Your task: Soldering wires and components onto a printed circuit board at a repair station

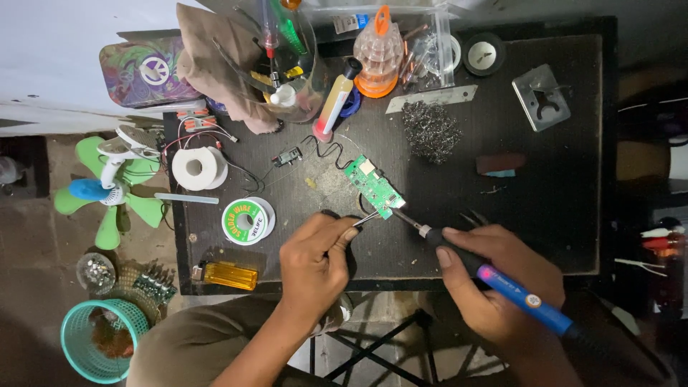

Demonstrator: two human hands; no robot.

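Note:
A small green circuit board (373, 186) lies on the dark work mat (552, 186), with thin black wires running from it to a small component (287, 157). My left hand (314, 264) grips metal tweezers (367, 219) whose tips touch the board's near end. My right hand (493, 287) holds a blue soldering iron (517, 292), and its metal tip (405, 219) meets the same end of the board.
A solder wire spool (247, 221), white tape roll (198, 168), flux syringe (335, 101), steel wool (431, 131), metal plate (541, 97) and yellow lighter (228, 275) sit on the mat. A tool cup (287, 64) stands at the back. A green fan (107, 190) and teal basket (100, 339) are left.

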